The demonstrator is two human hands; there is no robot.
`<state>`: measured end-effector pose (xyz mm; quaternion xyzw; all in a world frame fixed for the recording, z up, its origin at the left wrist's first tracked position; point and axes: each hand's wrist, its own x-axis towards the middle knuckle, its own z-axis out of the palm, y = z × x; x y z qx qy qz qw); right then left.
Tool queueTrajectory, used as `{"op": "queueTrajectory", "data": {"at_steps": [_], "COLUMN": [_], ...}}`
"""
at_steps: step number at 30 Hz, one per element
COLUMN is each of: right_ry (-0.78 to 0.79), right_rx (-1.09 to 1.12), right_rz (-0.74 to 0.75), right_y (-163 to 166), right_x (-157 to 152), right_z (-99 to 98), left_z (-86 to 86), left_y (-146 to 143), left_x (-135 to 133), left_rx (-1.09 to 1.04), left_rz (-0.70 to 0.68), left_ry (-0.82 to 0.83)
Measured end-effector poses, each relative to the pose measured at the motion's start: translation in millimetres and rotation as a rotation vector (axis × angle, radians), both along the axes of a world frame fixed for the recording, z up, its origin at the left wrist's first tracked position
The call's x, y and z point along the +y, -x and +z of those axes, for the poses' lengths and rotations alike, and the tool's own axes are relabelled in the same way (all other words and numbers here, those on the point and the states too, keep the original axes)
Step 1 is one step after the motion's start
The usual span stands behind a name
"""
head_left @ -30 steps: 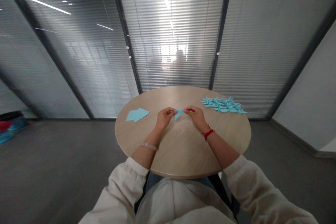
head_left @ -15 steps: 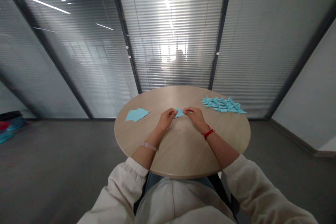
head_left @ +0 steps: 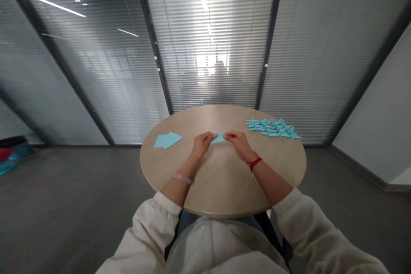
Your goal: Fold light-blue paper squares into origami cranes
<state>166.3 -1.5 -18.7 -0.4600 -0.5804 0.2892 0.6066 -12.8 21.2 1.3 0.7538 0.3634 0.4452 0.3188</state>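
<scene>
A small piece of light-blue folding paper (head_left: 218, 138) is held between my two hands over the middle of the round table. My left hand (head_left: 203, 143) pinches its left side, with the fingers bent together. On the opposite side my right hand (head_left: 239, 141) grips the paper's right edge between thumb and fingers. Parts of the paper are covered by my fingertips, and its exact folds are too small to make out.
The round wooden table (head_left: 224, 192) carries loose light-blue paper sheets (head_left: 167, 140) on its left. Several folded blue paper cranes (head_left: 272, 127) lie grouped at the right rear. Glass panels with blinds (head_left: 212, 81) stand behind the table.
The paper has shifted slightly between my fingers, and more of its near left part shows. My left hand has moved a little; my right hand stays nearly in place.
</scene>
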Motion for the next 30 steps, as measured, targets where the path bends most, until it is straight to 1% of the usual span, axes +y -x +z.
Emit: {"op": "queueTrajectory", "data": {"at_steps": [3, 7, 11, 14, 18, 22, 25, 27, 30], "right_ry": [0.004, -0.005, -0.013, -0.023, -0.039, -0.048, -0.05, -0.058, -0.063], "right_rx": [0.018, 0.081, 0.07, 0.021, -0.032, -0.059, -0.008, 0.044, 0.103], "right_rz": [-0.009, -0.056, -0.063, -0.026, 0.01, -0.03, -0.098, -0.141, -0.178], "right_y": [-1.8, -5.0, -5.1, -3.5, -2.1, -3.7, -7.1, -9.7, -12.6], "right_x": [0.5, 3.7, 3.8, 0.3, -2.0, 0.0, 1.2, 1.9, 4.5], "right_z": [0.0, -2.7, -2.9, 0.0, 2.1, 0.1, -1.3, -2.1, -3.9], "left_z": [-1.4, -2.8, -1.3, 0.8, 2.7, 1.9, -1.8, -4.7, -7.1], "left_y": [0.5, 0.6, 2.1, 3.3, 2.1, -0.3, -0.3, 1.1, 3.9], "left_x": [1.1, 2.8, 1.5, -2.0, -6.8, -6.9, -1.5, 3.4, 7.8], "left_rx": [-0.034, -0.1, -0.073, -0.004, 0.076, 0.05, -0.016, -0.066, -0.14], "left_rz": [-0.06, -0.114, -0.087, -0.061, -0.092, -0.143, -0.171, -0.17, -0.145], "left_ry": [0.08, 0.122, 0.067, 0.002, -0.034, 0.022, 0.109, 0.152, 0.162]}}
